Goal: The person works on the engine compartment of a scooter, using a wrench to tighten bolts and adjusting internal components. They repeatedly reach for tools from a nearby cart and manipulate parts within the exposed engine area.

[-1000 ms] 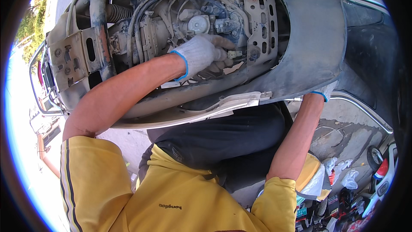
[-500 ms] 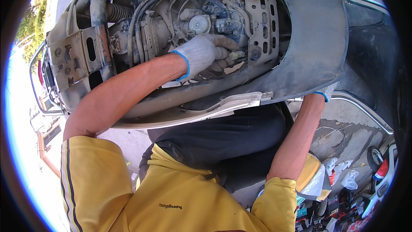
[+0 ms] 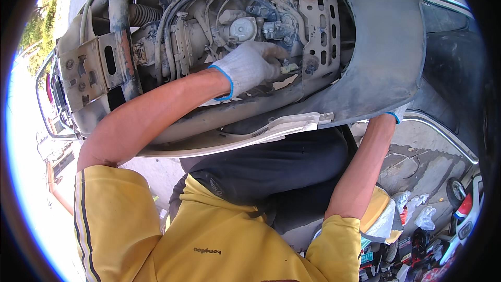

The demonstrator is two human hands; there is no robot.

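Left hand (image 3: 253,68) has curled back slightly, fingers half-bent, any grip not discernible; pale connector (image 3: 289,68) lies just right of its fingertips, long axis roughly left-to-right; right hand (image 3: 401,112), farther off, is mostly hidden, state indeterminable.

The pale connector (image 3: 290,68) looks like plastic, the body panel (image 3: 383,47) dusty, matt plastic. The slotted bracket (image 3: 312,34) is rough metal (rust-spotted in places)
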